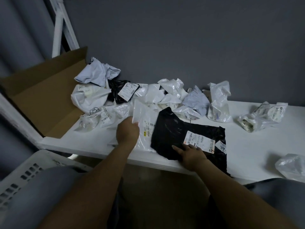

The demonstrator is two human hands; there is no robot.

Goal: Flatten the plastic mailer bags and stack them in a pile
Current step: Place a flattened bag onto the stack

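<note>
- Left hand (127,133): fingers curled, clamped on the near-left edge of the white mailer (146,119). The sheet rises from the fist, up and away from the person, partly flattened; its printed label sits just right of the knuckles.
- Right hand (192,155): fingers fairly straight and spread, thumb out to the left, palm down on the black mailer (171,129). It presses and does not grasp, as far as can be seen.
- The black mailer lies mostly flat on the white table (257,142) and spreads away from the right hand, behind it and to its right. Its near corner hangs over the table edge, right of the wrist. Its left edge overlaps the white mailer, between the two hands.
- Shipping label (199,140) on the black mailer: right fingertips touch its near-left corner.
- Heap of crumpled mailers (165,95), white, grey and one black: beyond both hands, against the grey wall.
- Two loose crumpled bags (262,116): well right of the right hand. One more crumpled bag (291,164) at the near-right table edge.
- Open cardboard box (41,96): far left of the left hand.
- White slotted basket (24,177): below the left forearm, off the table.
</note>
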